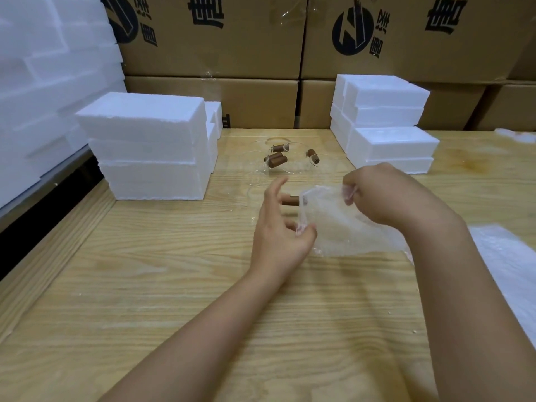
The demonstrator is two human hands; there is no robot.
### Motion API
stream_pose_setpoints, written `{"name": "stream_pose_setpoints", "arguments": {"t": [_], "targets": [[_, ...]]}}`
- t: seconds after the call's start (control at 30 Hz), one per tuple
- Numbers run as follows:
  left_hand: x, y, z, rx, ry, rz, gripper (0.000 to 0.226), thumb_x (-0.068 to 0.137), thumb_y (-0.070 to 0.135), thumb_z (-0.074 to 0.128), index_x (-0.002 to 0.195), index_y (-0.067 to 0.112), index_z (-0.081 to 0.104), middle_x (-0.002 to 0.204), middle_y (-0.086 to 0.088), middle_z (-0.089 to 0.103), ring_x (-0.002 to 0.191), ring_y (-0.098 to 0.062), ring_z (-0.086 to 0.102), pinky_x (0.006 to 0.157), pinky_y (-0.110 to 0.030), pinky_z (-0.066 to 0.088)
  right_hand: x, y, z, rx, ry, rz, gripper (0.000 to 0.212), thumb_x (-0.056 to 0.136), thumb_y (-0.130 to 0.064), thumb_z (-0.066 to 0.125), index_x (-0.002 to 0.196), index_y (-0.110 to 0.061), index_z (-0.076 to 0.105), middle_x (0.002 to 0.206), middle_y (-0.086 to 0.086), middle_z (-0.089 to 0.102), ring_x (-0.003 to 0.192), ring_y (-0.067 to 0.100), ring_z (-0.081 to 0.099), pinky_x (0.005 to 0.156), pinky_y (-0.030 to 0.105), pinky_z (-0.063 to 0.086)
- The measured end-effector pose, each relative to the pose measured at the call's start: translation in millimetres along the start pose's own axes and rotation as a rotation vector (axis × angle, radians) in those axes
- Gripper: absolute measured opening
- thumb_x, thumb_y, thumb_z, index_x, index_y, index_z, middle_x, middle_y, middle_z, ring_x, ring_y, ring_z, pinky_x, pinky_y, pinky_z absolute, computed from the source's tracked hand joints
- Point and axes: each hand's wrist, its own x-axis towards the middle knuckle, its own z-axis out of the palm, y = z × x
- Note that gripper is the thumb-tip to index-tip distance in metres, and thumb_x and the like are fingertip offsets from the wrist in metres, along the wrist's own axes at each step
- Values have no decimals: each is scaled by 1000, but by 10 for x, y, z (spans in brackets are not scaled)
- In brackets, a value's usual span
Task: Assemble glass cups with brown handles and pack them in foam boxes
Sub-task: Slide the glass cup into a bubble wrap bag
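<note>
Pinches bag (pixel 345 224) at near-left edge with left hand (pixel 278 227), thumb against finger, other fingers apart. Clamps far edge in right hand (pixel 385 195), fingers curled. Just left of bag: one cup (pixel 291 200), brown-handled. Beyond bag: more cups (pixel 277 159), then foam boxes (pixel 148 146).

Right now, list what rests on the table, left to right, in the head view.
Large stack of white foam boxes, clear glass cups with brown handles, smaller stack of white foam boxes, white translucent wrapping sheet.

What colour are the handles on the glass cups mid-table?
The handles are brown; clearest in the head view.
</note>
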Motion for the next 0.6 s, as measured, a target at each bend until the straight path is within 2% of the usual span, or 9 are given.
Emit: {"name": "stream_pose_setpoints", "arguments": {"t": [0.07,0.17,0.23,0.3,0.33,0.4,0.47,0.53,0.6], "targets": [[-16,2,30,26,18,127,52,80,20,72,112,50,46,111,23,52,69,-2,60,66,-7,42,15,-22,28,15,-17,-41,27,88,-6,39,87,-16,65,97,9,59,83,29,59,73,35,52],[-22,-21,53,-79,59,87,9,87,27,65,86,34,59,81,0,67,57,-27,63,54,-35,48,63,-34,81,154,-58,-115,24,86,-14,44,90,-21,66,94,2,60,81,17,57,67,29,49],[-11,-40,46,-66,72,52,10,90,25,64,81,26,61,71,-5,68,58,-31,62,56,-36,50,115,-70,149,511,-88,-161,20,81,-24,52,93,-27,67,90,-7,62,75,4,55,59,22,41],[2,-71,41,-48,54,5,13,91,20,65,78,25,63,71,-4,67,65,-25,63,63,-31,49,199,-145,287,938,-61,-120,18,79,-27,56,90,-25,69,91,-8,66,74,5,56,63,19,41],[7,-80,40,-39,31,-26,13,90,19,65,77,23,64,72,-7,67,66,-22,63,64,-29,48,263,-164,398,1055,-23,-59,16,84,-26,56,92,-22,69,94,-6,66,77,8,56,68,21,42],[18,-101,42,16,-30,-72,11,89,19,67,78,16,68,73,-9,67,63,-14,59,63,-25,46,380,-178,638,1018,20,45,19,93,-23,51,105,-20,66,107,-5,62,91,14,57,82,31,46],[32,-128,38,64,-83,-109,11,88,19,67,80,13,71,73,-5,69,60,-12,60,61,-26,48,443,-161,853,936,-44,66,30,95,-23,52,124,-23,58,118,-2,58,104,18,57,94,35,45],[46,-137,30,74,-109,-133,11,88,18,67,78,14,71,71,-4,70,48,-10,58,51,-25,49,484,-151,984,959,-95,67,37,94,-24,57,130,-24,54,117,0,58,104,15,57,91,29,44],[58,-140,27,77,-115,-147,12,89,17,66,77,16,70,70,-4,69,36,-4,52,42,-19,43,503,-168,1035,989,-68,35,33,92,-23,61,124,-26,59,103,-5,62,92,10,58,79,23,44]]}}
